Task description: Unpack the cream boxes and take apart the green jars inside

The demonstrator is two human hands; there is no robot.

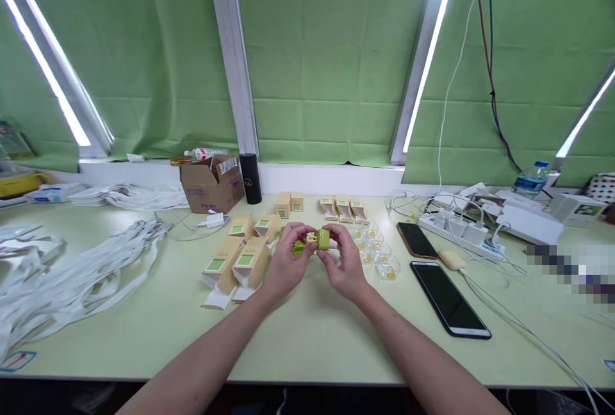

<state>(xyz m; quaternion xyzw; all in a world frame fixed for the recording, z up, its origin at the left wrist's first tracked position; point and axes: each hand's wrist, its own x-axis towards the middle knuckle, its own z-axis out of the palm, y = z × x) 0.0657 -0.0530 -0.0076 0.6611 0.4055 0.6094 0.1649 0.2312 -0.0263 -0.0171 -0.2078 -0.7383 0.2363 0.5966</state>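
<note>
Over the middle of the table, a small olive-green boxy item (pixel 323 239) with a pale yellow part at its left end is between my fingertips. My left hand (pixel 289 262) pinches its left side, where more green shows under the fingers. On its right side, the thumb and fingers of my right hand (pixel 346 269) close round it. What kind of item it is, I cannot make out. Left of my hands lie open kraft boxes (pixel 253 261) with green labels and their flaps out. Several clear plastic cups (pixel 387 268) with yellow centres stand close by my right hand.
Small boxes (pixel 344 209) stand farther back. A brown carton (pixel 211 187) and a black cylinder (pixel 250 178) are by the wall. White straps (pixel 110 274) cover the left side. Two phones (pixel 449 300), a power strip (pixel 461 235) and loose cables lie on the right.
</note>
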